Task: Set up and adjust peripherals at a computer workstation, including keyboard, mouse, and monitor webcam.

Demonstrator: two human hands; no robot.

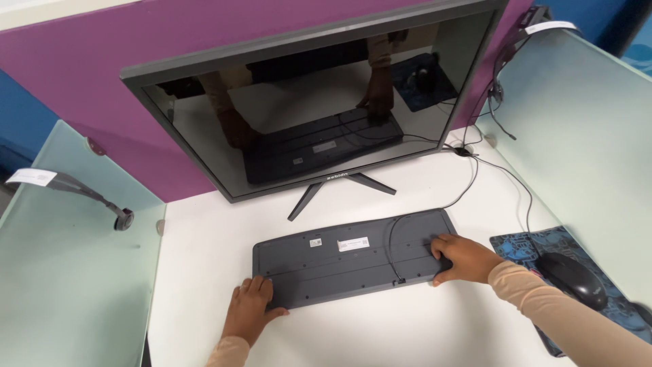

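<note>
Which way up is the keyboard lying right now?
Upside down: the keyboard shows its flat grey underside with stickers, no keys, both hands at its ends.

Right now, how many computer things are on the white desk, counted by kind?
Monitor: 1
Keyboard, lying upside down with the left hand and right hand on it: 1
Mouse: 1
Mouse pad: 1
Total: 4

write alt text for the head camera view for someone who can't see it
A person's left hand and right hand hold the two ends of a grey keyboard lying face down on a white desk. A dark monitor stands behind it, and a black mouse sits on a patterned mat at right.
</note>
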